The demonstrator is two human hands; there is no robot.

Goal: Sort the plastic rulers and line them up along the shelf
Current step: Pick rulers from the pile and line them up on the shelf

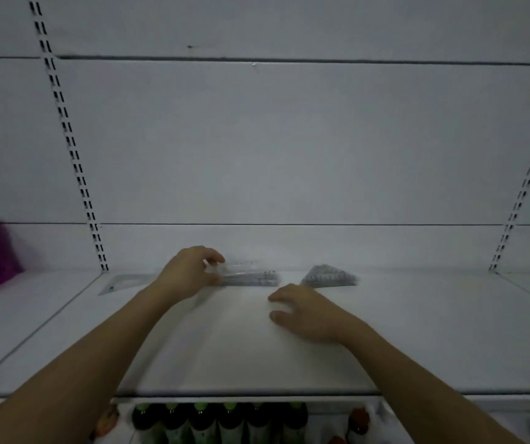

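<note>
Fingers of our left hand pinch the straight rulers on the shelf; our right hand rests beside them, fingers spread, near the triangular rulers.

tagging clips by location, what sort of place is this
Probably a shop aisle. The white shelf hangs on slotted wall uprights like retail shelving, a row of bottles stands on the level below, and packs of rulers lie along the back, where the left hand holds one.
</note>
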